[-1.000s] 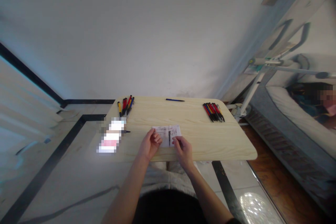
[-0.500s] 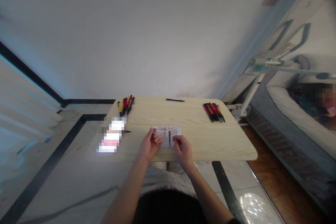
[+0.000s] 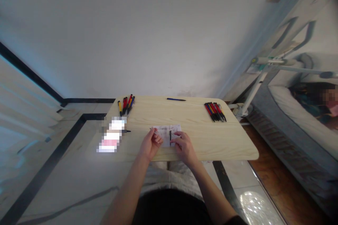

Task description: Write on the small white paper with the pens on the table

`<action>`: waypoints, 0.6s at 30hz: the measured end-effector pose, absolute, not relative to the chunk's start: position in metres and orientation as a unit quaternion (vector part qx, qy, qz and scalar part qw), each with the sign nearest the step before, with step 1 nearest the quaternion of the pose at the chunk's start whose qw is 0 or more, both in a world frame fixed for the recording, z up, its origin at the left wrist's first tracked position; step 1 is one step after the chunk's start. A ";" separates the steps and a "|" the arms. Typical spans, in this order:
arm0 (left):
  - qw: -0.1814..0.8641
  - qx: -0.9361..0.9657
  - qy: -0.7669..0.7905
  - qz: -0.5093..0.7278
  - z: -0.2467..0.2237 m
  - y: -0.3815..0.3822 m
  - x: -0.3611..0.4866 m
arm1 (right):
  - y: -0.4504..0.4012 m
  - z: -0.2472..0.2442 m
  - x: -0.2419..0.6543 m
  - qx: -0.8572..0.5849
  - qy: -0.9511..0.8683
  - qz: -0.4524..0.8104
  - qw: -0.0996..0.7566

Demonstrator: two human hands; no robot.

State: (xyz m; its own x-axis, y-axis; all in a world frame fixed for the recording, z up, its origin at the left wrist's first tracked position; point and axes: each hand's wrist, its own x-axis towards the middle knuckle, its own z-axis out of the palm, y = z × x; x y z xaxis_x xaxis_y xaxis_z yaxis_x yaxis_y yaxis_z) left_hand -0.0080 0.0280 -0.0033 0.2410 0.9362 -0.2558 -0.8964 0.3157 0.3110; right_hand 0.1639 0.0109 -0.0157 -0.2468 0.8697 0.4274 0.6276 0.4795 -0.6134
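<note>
A marked white paper (image 3: pixel 166 140) lies near the table's front edge, with a dark pen part (image 3: pixel 170 137) upright across it. My left hand (image 3: pixel 152 142) is closed at the paper's left side, its thumb and fingers pinched on a small thin item I cannot make out. At the right side of the paper, my right hand (image 3: pixel 182 144) has its thumb and index finger apart, their tips beside the dark pen part; its other fingers are curled and partly hidden.
Pens (image 3: pixel 127 105) in several colours lie at the table's back left, more pens (image 3: pixel 215 111) at the right. A blue pen (image 3: pixel 176 99) lies at the back edge. A blurred bright patch (image 3: pixel 112 135) covers the left edge. A person (image 3: pixel 327 102) is at far right.
My right hand has opened its thumb and index finger and moved slightly left, closer to the dark pen part. My left hand has stayed nearly still.
</note>
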 end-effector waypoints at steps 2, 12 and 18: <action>0.786 0.051 0.200 0.583 -0.003 0.028 -0.008 | 0.011 -0.016 0.163 -0.488 -0.772 0.163 0.373; 0.787 0.051 0.203 0.581 -0.005 0.028 -0.008 | 0.010 -0.013 0.164 -0.492 -0.787 0.151 0.340; 0.788 0.049 0.195 0.582 -0.004 0.028 -0.007 | 0.011 -0.016 0.164 -0.492 -0.788 0.153 0.336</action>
